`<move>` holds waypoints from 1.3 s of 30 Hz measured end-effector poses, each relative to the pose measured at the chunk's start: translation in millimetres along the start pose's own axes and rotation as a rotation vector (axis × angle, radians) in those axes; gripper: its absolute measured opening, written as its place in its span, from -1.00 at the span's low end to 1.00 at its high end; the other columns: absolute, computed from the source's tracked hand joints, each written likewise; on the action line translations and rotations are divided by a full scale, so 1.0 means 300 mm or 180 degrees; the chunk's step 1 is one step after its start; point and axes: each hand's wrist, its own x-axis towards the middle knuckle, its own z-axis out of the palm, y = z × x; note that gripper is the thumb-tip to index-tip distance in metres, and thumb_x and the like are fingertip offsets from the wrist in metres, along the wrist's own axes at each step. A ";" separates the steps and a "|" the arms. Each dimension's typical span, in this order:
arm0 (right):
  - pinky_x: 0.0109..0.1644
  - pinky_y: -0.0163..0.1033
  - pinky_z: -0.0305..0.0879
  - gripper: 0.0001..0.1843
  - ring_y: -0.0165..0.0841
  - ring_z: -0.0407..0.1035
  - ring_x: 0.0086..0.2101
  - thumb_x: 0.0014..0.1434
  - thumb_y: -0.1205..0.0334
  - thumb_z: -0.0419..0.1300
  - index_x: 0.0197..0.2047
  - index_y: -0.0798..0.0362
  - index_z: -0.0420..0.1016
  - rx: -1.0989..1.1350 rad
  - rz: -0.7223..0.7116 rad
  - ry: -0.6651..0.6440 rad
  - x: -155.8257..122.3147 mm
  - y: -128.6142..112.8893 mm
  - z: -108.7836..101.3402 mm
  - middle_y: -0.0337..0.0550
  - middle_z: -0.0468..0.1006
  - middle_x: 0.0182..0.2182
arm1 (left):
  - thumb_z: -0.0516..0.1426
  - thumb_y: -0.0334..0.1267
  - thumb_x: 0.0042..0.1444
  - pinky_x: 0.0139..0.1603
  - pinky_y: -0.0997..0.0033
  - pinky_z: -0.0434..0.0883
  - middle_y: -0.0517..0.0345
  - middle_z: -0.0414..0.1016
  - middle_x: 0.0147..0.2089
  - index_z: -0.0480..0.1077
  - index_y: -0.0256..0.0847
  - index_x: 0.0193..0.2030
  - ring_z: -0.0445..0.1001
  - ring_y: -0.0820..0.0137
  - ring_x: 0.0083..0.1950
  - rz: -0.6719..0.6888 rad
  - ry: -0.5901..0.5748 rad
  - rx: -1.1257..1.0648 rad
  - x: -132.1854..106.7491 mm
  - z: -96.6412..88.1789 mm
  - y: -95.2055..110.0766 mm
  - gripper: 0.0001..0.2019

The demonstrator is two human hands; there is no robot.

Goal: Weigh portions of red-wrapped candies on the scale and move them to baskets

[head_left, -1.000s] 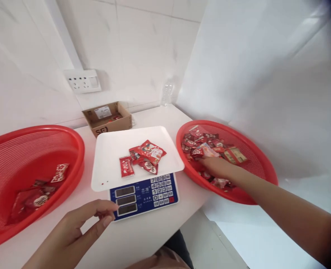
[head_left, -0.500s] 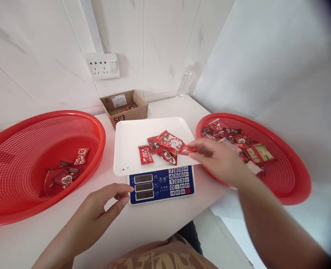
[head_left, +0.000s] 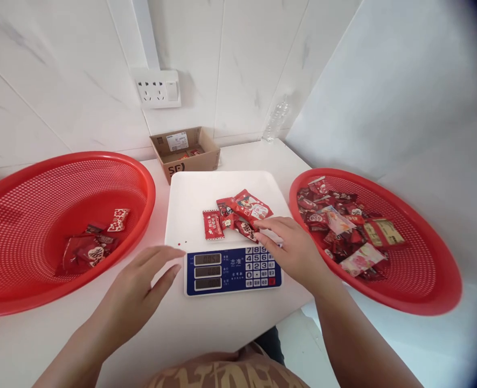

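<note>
Several small red-wrapped candies lie in a loose pile on the white tray of a digital scale. Below the tray is the blue scale panel with its displays and keys. My right hand is at the pile's right edge, its thumb and fingers apart with the tips beside the candies. Whether those tips touch a wrapper is hard to tell. My left hand, open and holding nothing, hovers over the table by the scale's left side.
On the left a red mesh basket contains a few candies. Another red basket, on the right, contains many mixed packets. A cardboard box and a clear plastic bottle are at the back, near a wall socket.
My right hand has moved left over the pile and let go of a red candy, which now lies among the others. My left hand's fingers have spread and shifted slightly left.
</note>
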 end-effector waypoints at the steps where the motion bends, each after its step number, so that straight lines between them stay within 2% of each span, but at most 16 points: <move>1: -0.02 -0.06 0.32 -0.72 -0.22 0.36 -0.10 0.23 0.11 0.08 -0.07 0.00 0.49 -0.0060 -0.0080 0.0000 -0.008 0.002 0.004 -0.08 0.55 -0.19 | -0.02 -0.15 0.23 0.04 0.37 0.39 0.08 0.49 -0.01 0.41 -0.11 -0.03 0.44 0.33 0.02 0.0172 0.0093 0.0148 0.022 0.007 0.007 -0.72; 4: -0.02 -0.04 0.31 -0.66 -0.20 0.33 -0.11 0.22 0.10 0.09 0.02 0.02 0.46 -0.0206 -0.0248 0.0047 -0.016 -0.002 0.021 -0.04 0.50 -0.18 | -0.07 -0.19 0.27 0.14 0.16 0.33 -0.02 0.41 0.12 0.35 -0.19 0.08 0.32 0.22 0.15 0.0696 0.0239 0.0566 0.098 0.035 0.053 -0.67; 8: -0.06 -0.05 0.33 -0.66 -0.20 0.31 -0.14 0.23 0.11 0.08 0.02 0.01 0.47 -0.0282 -0.0500 0.0056 -0.005 -0.019 0.038 -0.02 0.46 -0.19 | -0.02 -0.07 0.24 0.21 -0.01 0.27 -0.16 0.24 0.28 0.18 -0.33 0.25 0.19 0.09 0.26 0.1131 0.0061 0.0981 0.193 0.086 0.130 -0.49; 11: -0.09 -0.06 0.33 -0.71 -0.22 0.31 -0.18 0.24 0.14 0.08 -0.06 0.02 0.52 -0.0293 -0.0530 0.0119 0.001 -0.022 0.045 -0.03 0.46 -0.23 | 0.00 -0.03 0.21 0.27 -0.11 0.15 -0.24 0.10 0.35 0.10 -0.34 0.29 0.04 0.00 0.35 0.1086 0.0013 0.1147 0.235 0.120 0.156 -0.40; 14: -0.13 -0.09 0.34 -0.73 -0.24 0.31 -0.22 0.25 0.16 0.07 -0.14 0.03 0.56 -0.0347 -0.0472 0.0190 0.000 -0.014 0.051 -0.05 0.46 -0.27 | 0.00 -0.10 0.23 0.30 -0.22 0.02 -0.19 0.00 0.39 0.18 -0.17 0.26 -0.12 -0.07 0.41 0.0963 -0.0119 0.1194 0.241 0.137 0.152 -0.52; 17: -0.12 -0.11 0.35 -0.74 -0.26 0.33 -0.21 0.25 0.18 0.07 -0.14 0.02 0.56 -0.0341 -0.0425 0.0274 -0.004 0.003 0.052 -0.05 0.45 -0.26 | -0.04 -0.11 0.26 0.29 -0.23 0.02 -0.13 -0.09 0.42 0.20 -0.05 0.25 -0.23 -0.07 0.43 0.0879 -0.0330 0.0976 0.221 0.127 0.132 -0.57; 20: -0.06 -0.07 0.35 -0.73 -0.23 0.35 -0.17 0.24 0.16 0.08 -0.10 0.03 0.54 -0.0375 -0.0352 0.0579 0.000 0.028 0.046 -0.03 0.45 -0.21 | -0.10 -0.02 0.26 0.30 -0.18 0.05 -0.12 -0.16 0.44 0.09 -0.07 0.31 -0.29 0.00 0.44 0.0684 -0.0297 0.0789 0.189 0.094 0.102 -0.49; 23: 0.04 0.03 0.30 -0.69 -0.16 0.34 -0.06 0.23 0.11 0.08 -0.04 0.00 0.51 -0.0542 -0.0194 0.0812 0.012 0.057 0.036 0.01 0.45 -0.10 | -0.12 -0.01 0.26 0.30 -0.13 0.09 -0.03 -0.09 0.43 0.11 -0.06 0.30 -0.27 0.09 0.45 0.0464 -0.0161 0.0716 0.154 0.055 0.066 -0.51; 28: 0.17 0.12 0.18 -0.59 -0.09 0.22 0.11 0.24 0.06 0.03 0.08 0.03 0.42 -0.0606 -0.0059 0.0544 0.036 0.082 0.040 0.08 0.36 0.09 | -0.09 -0.03 0.26 0.28 -0.09 0.17 0.09 0.06 0.39 0.24 0.02 0.20 -0.14 0.12 0.43 0.0302 -0.0061 0.0703 0.112 0.024 0.026 -0.59; 35: 0.18 0.03 0.23 -0.63 -0.16 0.27 0.10 0.26 0.11 0.04 0.03 0.10 0.45 -0.0239 -0.0197 0.0327 0.034 0.052 0.042 0.03 0.47 0.02 | -0.05 -0.06 0.25 0.25 -0.03 0.25 0.13 0.15 0.36 0.24 0.01 0.20 -0.05 0.16 0.41 0.0354 -0.0014 0.0694 0.090 0.021 0.021 -0.60; 37: 0.18 0.03 0.24 -0.63 -0.17 0.27 0.10 0.25 0.11 0.05 0.04 0.09 0.45 -0.0196 -0.0224 0.0382 0.024 0.047 0.029 0.03 0.47 0.02 | -0.02 -0.08 0.23 0.22 0.04 0.30 0.16 0.19 0.34 0.25 0.04 0.18 0.02 0.18 0.39 0.0384 0.0097 0.0652 0.081 0.015 0.025 -0.62; 39: 0.17 0.03 0.25 -0.64 -0.18 0.29 0.09 0.25 0.11 0.05 0.03 0.07 0.45 -0.0203 -0.0214 0.0487 0.012 0.046 0.012 0.02 0.49 0.01 | 0.01 -0.11 0.22 0.20 0.14 0.34 0.17 0.29 0.28 0.29 0.04 0.13 0.16 0.23 0.34 0.0420 0.0361 0.0549 0.070 0.007 0.030 -0.66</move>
